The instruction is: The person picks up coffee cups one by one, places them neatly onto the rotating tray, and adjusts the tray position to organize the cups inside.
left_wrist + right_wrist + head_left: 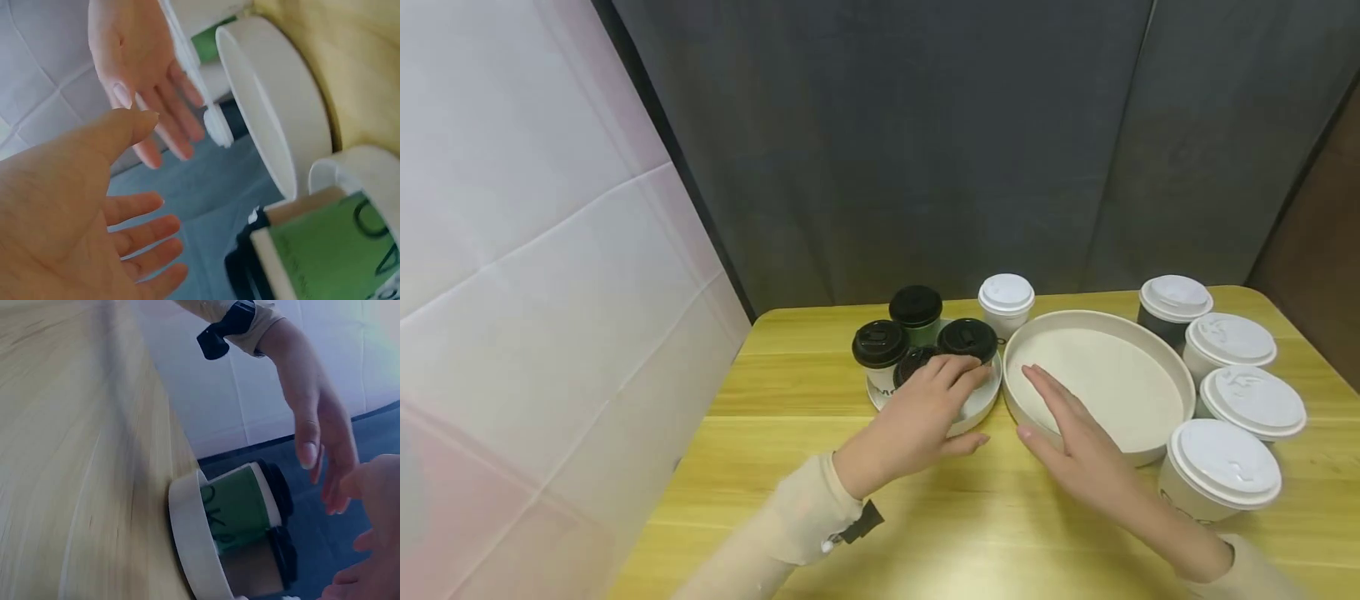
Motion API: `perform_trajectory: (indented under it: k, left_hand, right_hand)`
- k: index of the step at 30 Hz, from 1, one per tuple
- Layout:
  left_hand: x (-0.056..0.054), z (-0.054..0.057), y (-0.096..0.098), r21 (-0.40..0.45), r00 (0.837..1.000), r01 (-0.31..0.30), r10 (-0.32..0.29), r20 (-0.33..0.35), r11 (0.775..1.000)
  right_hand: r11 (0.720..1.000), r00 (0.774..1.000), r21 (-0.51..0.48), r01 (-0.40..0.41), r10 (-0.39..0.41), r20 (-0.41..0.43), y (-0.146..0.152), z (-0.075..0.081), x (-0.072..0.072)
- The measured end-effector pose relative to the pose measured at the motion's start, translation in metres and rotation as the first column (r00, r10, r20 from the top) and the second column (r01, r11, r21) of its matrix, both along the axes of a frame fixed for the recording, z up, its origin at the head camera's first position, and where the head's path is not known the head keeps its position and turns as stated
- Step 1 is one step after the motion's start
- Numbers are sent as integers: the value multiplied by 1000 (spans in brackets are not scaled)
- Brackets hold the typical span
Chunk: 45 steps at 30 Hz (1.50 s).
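Observation:
My left hand (917, 417) hovers above the smaller round tray (981, 408), its fingers loosely bent and holding nothing. Several black-lidded paper cups stand in that tray, among them one black-lidded cup (880, 343) at its left. A cup with a green sleeve (337, 247) shows closely in the left wrist view, and in the right wrist view as the same sort of green-sleeved cup (236, 509). My right hand (1086, 458), fingers extended, is over the near-left rim of the larger cream tray (1105, 375). Nothing is in its grasp. Both palms face each other.
White-lidded cups, such as the nearest white-lidded cup (1221, 467), line the right side of the larger tray. Another white-lidded cup (1006, 302) stands at the back between the trays. A dark curtain (925, 150) hangs behind the wooden table (760, 467).

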State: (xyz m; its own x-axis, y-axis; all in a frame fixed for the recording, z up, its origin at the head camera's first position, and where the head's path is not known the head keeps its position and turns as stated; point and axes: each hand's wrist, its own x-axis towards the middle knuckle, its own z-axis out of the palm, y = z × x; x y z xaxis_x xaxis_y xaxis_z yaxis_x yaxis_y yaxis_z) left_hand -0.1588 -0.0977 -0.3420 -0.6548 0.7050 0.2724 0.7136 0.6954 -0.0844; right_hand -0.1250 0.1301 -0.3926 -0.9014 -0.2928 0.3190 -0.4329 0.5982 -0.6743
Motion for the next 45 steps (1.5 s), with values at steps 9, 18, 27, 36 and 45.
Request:
perform_trajectory:
  k: [9,18,27,36,45]
  left_hand:
    - [12,-22,18,56,986,98,-105,130,994]
    - [18,-36,52,113,925,199,-225,305,973]
    - [19,-49,87,145,833,258,-296,467,955]
    - [19,-69,114,268,718,240,-356,598,933]
    - [23,-81,134,354,581,150,-372,724,923]
  right_hand:
    - [972,983,224,63,-22,-181,37,9,19]
    - [921,963,357,157,-63,-262,81,15,30]
    - [863,943,423,275,-158,-292,128,14,34]
    - [782,904,453,428,-376,-205,145,17,42]
    - [766,863,405,499,-481,-153,143,6,44]
